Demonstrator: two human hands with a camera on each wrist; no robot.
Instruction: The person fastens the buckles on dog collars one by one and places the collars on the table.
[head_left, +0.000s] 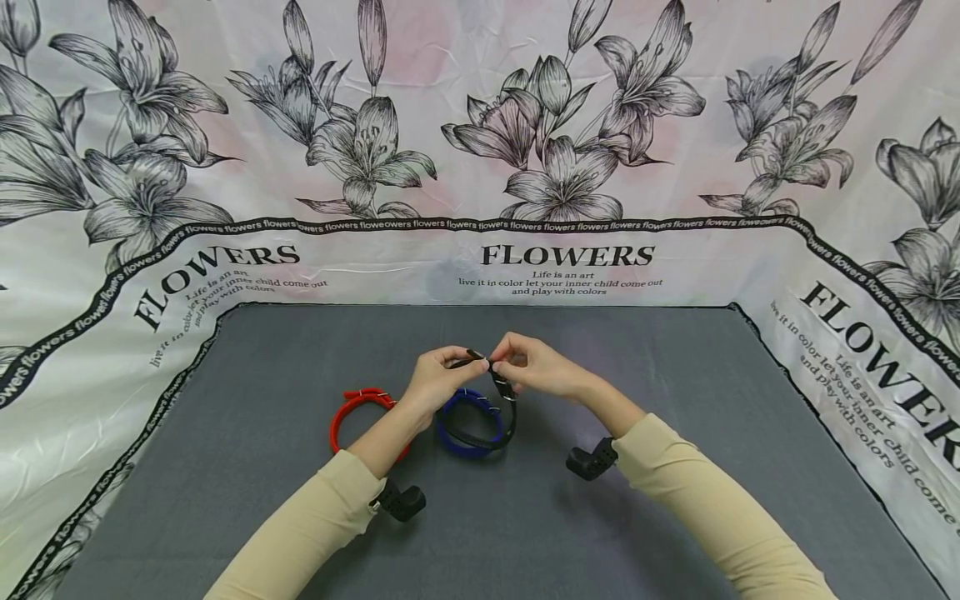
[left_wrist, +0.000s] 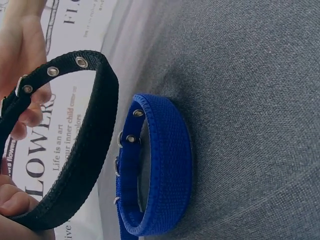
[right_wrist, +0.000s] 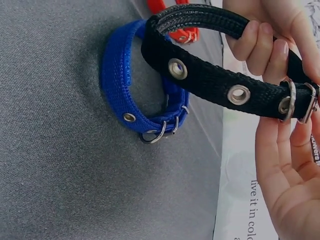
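Observation:
Both hands hold a black collar with metal eyelets and a buckle, its loop hanging over a blue collar. My left hand grips the strap, fingers curled round it in the right wrist view. By the buckle, the thumb and fingers of my right hand pinch the strap's other end. The buckle and ring sit near the fingertips, with several eyelets along the band. Beneath it the blue collar rests on the grey cloth, closed into a loop. A red collar lies to the left, partly hidden by my left forearm.
The grey cloth covers the table. A white fabric backdrop printed with flowers and lettering rises behind and along both sides. Small black cameras are strapped at both wrists.

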